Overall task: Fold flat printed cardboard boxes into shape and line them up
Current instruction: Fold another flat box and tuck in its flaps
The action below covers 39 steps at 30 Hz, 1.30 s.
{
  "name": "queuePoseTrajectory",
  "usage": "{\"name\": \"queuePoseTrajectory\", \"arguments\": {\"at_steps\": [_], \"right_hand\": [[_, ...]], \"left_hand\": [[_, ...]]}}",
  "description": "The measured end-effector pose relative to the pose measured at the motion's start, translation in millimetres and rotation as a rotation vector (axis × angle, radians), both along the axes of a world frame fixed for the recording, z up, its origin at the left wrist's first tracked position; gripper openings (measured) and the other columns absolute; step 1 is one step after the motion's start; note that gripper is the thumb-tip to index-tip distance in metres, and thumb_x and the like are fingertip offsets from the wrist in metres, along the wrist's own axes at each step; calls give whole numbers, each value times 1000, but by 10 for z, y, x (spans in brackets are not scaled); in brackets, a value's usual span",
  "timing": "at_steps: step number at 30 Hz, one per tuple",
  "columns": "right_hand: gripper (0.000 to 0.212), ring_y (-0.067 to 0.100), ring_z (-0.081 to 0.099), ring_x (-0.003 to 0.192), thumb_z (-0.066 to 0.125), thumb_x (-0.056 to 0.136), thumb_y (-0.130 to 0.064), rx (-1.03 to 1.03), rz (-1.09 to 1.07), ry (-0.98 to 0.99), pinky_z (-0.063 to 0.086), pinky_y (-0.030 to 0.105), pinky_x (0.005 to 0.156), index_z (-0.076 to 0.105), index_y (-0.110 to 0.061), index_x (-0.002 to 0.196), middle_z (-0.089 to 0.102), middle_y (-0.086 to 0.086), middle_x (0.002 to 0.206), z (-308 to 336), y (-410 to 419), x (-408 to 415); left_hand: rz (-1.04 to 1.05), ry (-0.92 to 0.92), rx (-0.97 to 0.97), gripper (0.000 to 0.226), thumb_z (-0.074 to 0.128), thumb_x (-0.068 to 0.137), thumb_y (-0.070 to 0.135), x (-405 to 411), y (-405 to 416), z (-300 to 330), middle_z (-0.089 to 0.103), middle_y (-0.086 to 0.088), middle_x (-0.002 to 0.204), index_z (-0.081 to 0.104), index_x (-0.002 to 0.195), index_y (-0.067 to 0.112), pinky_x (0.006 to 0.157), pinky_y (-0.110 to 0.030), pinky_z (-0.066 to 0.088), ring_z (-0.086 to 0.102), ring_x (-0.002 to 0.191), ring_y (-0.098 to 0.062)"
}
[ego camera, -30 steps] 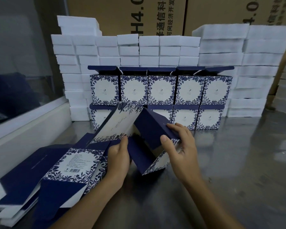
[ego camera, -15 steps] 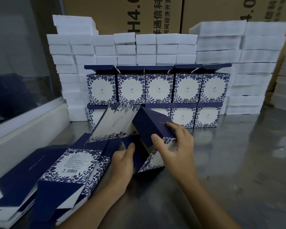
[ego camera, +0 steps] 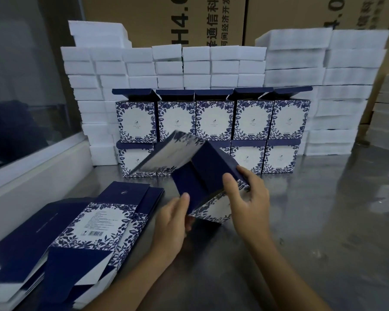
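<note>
Both hands (ego camera: 248, 198) grip the half-folded box (ego camera: 202, 176).

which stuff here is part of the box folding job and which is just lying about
In the job: half-folded box, left hand, right hand, flat box stack, lined-up folded boxes.
Lying about: white foam blocks, brown cartons.

On the table (ego camera: 323, 221), folded boxes (ego camera: 211, 122) stand in two rows, one upon the other, with foam blocks (ego camera: 294, 63) stacked behind and to both sides (cartons (ego camera: 157, 16) rise behind those). Before the rows, a half-folded box (ego camera: 195, 176) is held between the left hand (ego camera: 173, 223) and right hand (ego camera: 249, 198). Flat boxes (ego camera: 88, 227) lie piled at the near left, beside a ledge (ego camera: 32, 176).
</note>
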State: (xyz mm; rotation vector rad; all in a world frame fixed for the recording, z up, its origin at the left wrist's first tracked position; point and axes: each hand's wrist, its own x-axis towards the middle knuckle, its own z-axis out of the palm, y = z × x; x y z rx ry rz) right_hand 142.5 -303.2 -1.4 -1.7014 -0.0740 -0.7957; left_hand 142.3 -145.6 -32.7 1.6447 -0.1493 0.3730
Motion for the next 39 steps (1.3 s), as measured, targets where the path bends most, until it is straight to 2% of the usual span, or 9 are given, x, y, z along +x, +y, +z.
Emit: {"name": "queuePoseTrajectory", "arguments": {"at_steps": [6,8,12,18,20,25,28,31,39], "right_hand": [[117,15,56,124,23,53,-107,215,97,297,41,44,109,63,-28,129,64,-8,131,-57,-75,97],[107,11,55,114,18,57,-105,173,109,328,38,36,102,68,-29,114,63,-17,115,-101,-79,109],[102,13,55,120,24,70,-97,66,147,375,41,38,106,62,-24,129,63,-9,125,-189,-88,122],[18,-8,60,89,52,98,-48,97,63,223,50,20,80,50,-35,110,62,-13,105,-250,-76,179],[7,0,62,96,56,99,-38,87,19,201,54,37,93,57,-34,104,66,-10,106,-263,-94,220],[82,22,70,106,34,78,-92,225,357,318,52,51,97,73,-29,112,76,-2,108,-242,-64,200],[86,19,69,112,39,65,-101,359,542,407,49,48,104,71,-41,118,74,-4,116,-261,-16,199],[82,12,68,113,39,65,-100,272,531,413,47,46,106,69,-45,118,73,-11,117,-292,-13,184],[30,14,69,102,65,96,-26,215,224,122,59,40,87,50,-43,116,69,-2,110,-207,-69,170]], "left_hand": [[-47,62,-159,51,56,79,55,86,20,13,53,29,122,41,128,51,74,-20,53,59,105,7],[-84,30,-182,50,63,79,52,75,-8,29,57,27,122,44,125,50,80,-8,47,58,107,12],[-77,14,-222,65,69,77,55,90,15,18,60,16,129,47,136,35,100,-24,43,55,120,0],[-35,-19,-203,54,71,64,55,70,13,12,73,13,102,59,112,32,78,-17,51,68,98,-5],[-8,-31,-194,41,59,76,59,86,38,0,74,6,94,67,102,28,73,-23,53,70,89,-11],[60,46,-320,46,37,99,50,151,80,-12,73,-1,72,75,86,27,52,-30,52,66,62,-17],[51,13,-292,25,49,93,51,138,84,-11,72,23,83,62,112,40,57,-13,51,66,70,3],[-44,6,-290,52,54,72,72,74,91,40,62,41,108,48,121,57,73,-5,49,59,100,17],[26,-129,-124,81,74,71,63,-14,54,47,66,17,120,34,139,46,82,-20,54,64,108,-3]]}}
